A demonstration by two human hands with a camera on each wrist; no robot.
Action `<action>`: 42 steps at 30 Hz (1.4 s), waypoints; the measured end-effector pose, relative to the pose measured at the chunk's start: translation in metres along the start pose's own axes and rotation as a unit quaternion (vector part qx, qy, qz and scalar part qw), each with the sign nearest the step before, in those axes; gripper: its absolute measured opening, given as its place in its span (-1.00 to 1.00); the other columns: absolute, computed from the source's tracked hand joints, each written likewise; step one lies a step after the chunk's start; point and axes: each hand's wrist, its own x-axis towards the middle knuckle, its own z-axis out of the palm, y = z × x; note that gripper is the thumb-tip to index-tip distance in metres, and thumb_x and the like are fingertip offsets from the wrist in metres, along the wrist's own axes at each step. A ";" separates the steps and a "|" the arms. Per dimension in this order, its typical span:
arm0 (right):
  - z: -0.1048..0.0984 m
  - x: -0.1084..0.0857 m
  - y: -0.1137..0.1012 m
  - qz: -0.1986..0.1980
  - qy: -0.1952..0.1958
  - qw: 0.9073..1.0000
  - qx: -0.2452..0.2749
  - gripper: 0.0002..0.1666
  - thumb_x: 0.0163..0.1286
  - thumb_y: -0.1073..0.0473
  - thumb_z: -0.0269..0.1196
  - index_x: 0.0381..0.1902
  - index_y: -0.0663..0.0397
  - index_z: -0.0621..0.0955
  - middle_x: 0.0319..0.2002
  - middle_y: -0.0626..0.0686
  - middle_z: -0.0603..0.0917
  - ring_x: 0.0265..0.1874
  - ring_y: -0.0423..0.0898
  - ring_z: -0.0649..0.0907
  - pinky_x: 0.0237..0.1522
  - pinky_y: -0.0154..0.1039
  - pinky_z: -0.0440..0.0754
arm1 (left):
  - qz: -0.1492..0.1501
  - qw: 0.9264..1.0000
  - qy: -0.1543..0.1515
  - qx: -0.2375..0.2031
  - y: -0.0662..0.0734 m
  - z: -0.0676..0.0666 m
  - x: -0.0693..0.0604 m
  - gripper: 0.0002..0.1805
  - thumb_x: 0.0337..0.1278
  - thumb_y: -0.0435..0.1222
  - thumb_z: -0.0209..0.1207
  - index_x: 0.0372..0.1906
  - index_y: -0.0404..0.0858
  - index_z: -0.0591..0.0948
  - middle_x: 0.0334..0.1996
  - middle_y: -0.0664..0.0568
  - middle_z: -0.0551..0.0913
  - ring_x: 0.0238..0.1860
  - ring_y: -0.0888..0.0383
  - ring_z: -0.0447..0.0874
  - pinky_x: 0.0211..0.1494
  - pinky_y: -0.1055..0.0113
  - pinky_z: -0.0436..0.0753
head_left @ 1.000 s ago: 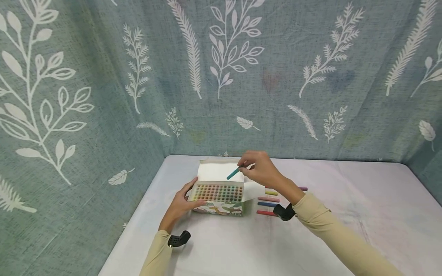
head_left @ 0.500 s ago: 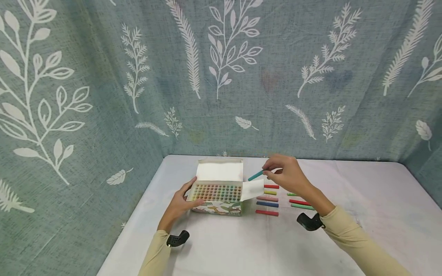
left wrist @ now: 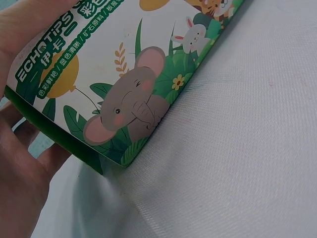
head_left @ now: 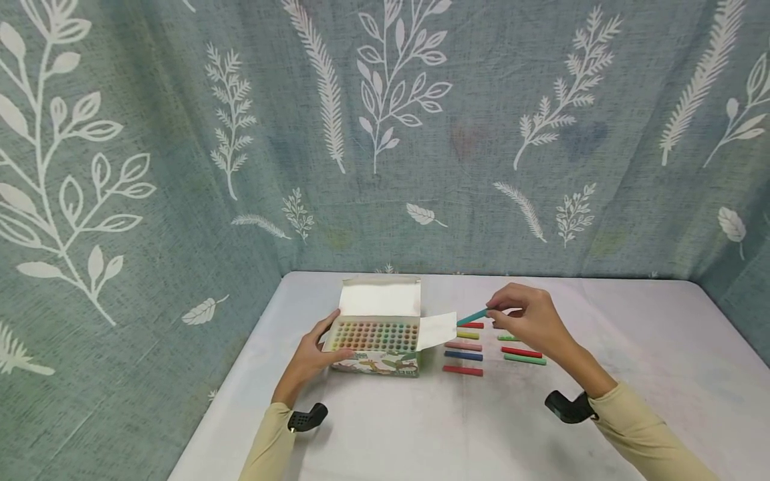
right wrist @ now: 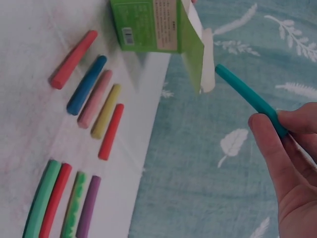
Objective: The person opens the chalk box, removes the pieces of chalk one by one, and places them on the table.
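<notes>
An open cardboard box of chalk (head_left: 375,363), filled with upright sticks in many colours, stands on the table with its lid raised at the back. My left hand (head_left: 314,353) grips its left end, thumb along the front and fingers at the far side. The left wrist view shows the printed elephant side of the box (left wrist: 133,99) beside that hand. Between thumb and fingers, my right hand (head_left: 531,317) pinches one end of a teal chalk stick (right wrist: 247,94). The stick is held tilted above the table, to the right of the box's side flap (head_left: 438,331).
Two groups of loose chalk sticks lie right of the box. The nearer-to-box column includes a blue stick (head_left: 463,356) and a yellow stick (right wrist: 106,111). The other holds a mint green stick (head_left: 525,359) and a purple stick (right wrist: 89,206). A patterned curtain (head_left: 385,167) hangs behind the table.
My right hand has carried the teal chalk stick rightward from above the box to beyond the flap, and somewhat lower. My left hand stays on the box.
</notes>
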 end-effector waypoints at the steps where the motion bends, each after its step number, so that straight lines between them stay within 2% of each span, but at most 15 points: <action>1: -0.001 -0.002 0.001 0.000 0.001 1.000 -0.005 -0.88 0.12 0.45 0.36 -0.35 0.21 0.69 -0.37 0.05 0.65 -0.41 -0.02 0.70 -0.41 -0.34 0.67 | 0.000 1.000 0.000 0.000 0.000 0.000 0.000 0.00 -0.12 -0.15 0.46 0.44 0.25 0.14 0.41 0.03 0.13 0.17 -0.07 0.44 0.04 0.11 0.56; 4: -0.003 -0.006 0.004 0.006 0.004 1.000 -0.009 -0.87 0.12 0.44 0.37 -0.36 0.19 0.69 -0.38 0.03 0.66 -0.41 -0.05 0.70 -0.39 -0.35 0.67 | 0.001 1.000 0.000 0.000 0.000 0.000 0.000 0.00 -0.12 -0.15 0.45 0.44 0.24 0.14 0.41 0.03 0.13 0.19 -0.07 0.43 0.05 0.10 0.55; 7: -0.005 -0.012 0.004 0.011 0.004 1.000 -0.007 -0.87 0.11 0.46 0.36 -0.36 0.21 0.69 -0.37 0.06 0.67 -0.41 0.00 0.71 -0.38 -0.34 0.67 | 0.004 1.000 0.000 -0.002 0.000 0.000 0.000 0.00 -0.11 -0.16 0.45 0.44 0.23 0.14 0.41 0.03 0.13 0.18 -0.07 0.43 0.04 0.12 0.56; 11: -0.010 -0.020 -0.011 0.017 0.004 1.000 -0.003 -0.87 0.10 0.52 0.33 -0.36 0.32 0.67 -0.37 0.17 0.66 -0.40 0.08 0.70 -0.38 -0.33 0.68 | 0.003 1.000 -0.001 -0.005 0.001 0.000 0.000 -0.01 -0.10 -0.17 0.45 0.44 0.24 0.14 0.41 0.03 0.14 0.16 -0.07 0.46 0.01 0.14 0.58; 14: -0.012 -0.027 -0.008 0.023 0.012 1.000 -0.005 -0.88 0.11 0.50 0.33 -0.36 0.29 0.67 -0.37 0.14 0.66 -0.41 0.01 0.70 -0.37 -0.35 0.67 | 0.004 1.000 -0.002 -0.005 0.001 0.000 0.000 -0.01 -0.10 -0.17 0.45 0.44 0.24 0.15 0.41 0.03 0.14 0.17 -0.08 0.44 0.03 0.12 0.56; 18: -0.014 -0.040 0.016 0.041 0.020 0.999 0.003 -0.90 0.15 0.40 0.36 -0.35 0.17 0.69 -0.35 0.04 0.66 -0.40 -0.13 0.70 -0.36 -0.34 0.67 | 0.001 1.000 -0.003 -0.002 0.001 -0.001 0.001 -0.01 -0.10 -0.16 0.44 0.44 0.26 0.14 0.42 0.06 0.12 0.23 -0.06 0.37 0.11 0.06 0.52; 23: -0.018 -0.057 0.028 0.066 0.031 0.997 -0.008 -0.89 0.15 0.36 0.37 -0.33 0.11 0.70 -0.33 -0.01 0.66 -0.35 -0.21 0.68 -0.36 -0.33 0.67 | -0.007 1.000 -0.009 -0.006 0.006 -0.002 -0.001 -0.01 -0.05 -0.21 0.42 0.46 0.20 0.11 0.44 0.02 0.08 0.26 -0.09 0.34 0.13 0.02 0.49; 26: -0.018 -0.067 0.033 0.080 0.036 0.996 -0.002 -0.88 0.15 0.36 0.37 -0.32 0.11 0.70 -0.31 0.03 0.66 -0.34 -0.19 0.69 -0.37 -0.31 0.68 | -0.005 1.000 -0.015 -0.015 0.015 -0.002 -0.004 -0.01 -0.03 -0.26 0.41 0.48 0.10 0.10 0.44 -0.05 0.07 0.24 -0.13 0.36 0.09 0.06 0.52; 30: -0.017 -0.080 0.041 0.100 0.035 0.994 0.037 -0.87 0.15 0.39 0.37 -0.31 0.19 0.69 -0.28 0.15 0.65 -0.36 -0.05 0.71 -0.37 -0.25 0.69 | -0.005 0.999 -0.019 -0.029 0.022 -0.002 -0.008 0.00 -0.04 -0.28 0.41 0.48 0.05 0.11 0.43 -0.10 0.09 0.17 -0.15 0.43 0.01 0.15 0.57; 32: -0.016 -0.086 0.047 0.114 0.035 0.992 0.046 -0.88 0.15 0.39 0.37 -0.31 0.23 0.69 -0.28 0.18 0.64 -0.38 0.01 0.71 -0.37 -0.23 0.69 | -0.004 0.999 -0.014 -0.030 0.017 -0.002 -0.006 -0.01 -0.06 -0.27 0.42 0.47 0.08 0.12 0.41 -0.08 0.12 0.14 -0.12 0.47 -0.02 0.21 0.59; 37: -0.013 -0.102 0.065 0.153 0.033 0.988 0.017 -0.88 0.13 0.37 0.38 -0.32 0.25 0.69 -0.30 0.17 0.65 -0.42 -0.07 0.72 -0.40 -0.25 0.69 | 0.005 1.000 -0.005 -0.015 0.001 -0.001 -0.001 -0.01 -0.07 -0.22 0.43 0.45 0.18 0.14 0.40 -0.05 0.15 0.09 -0.07 0.51 -0.06 0.24 0.60; 42: -0.015 -0.116 0.080 0.175 0.026 0.984 -0.020 -0.89 0.10 0.40 0.39 -0.37 0.21 0.69 -0.35 0.10 0.67 -0.48 -0.17 0.69 -0.43 -0.29 0.67 | -0.006 1.000 -0.003 -0.011 0.000 0.000 0.000 -0.02 -0.06 -0.20 0.43 0.44 0.25 0.14 0.41 0.01 0.14 0.14 -0.08 0.48 0.01 0.15 0.58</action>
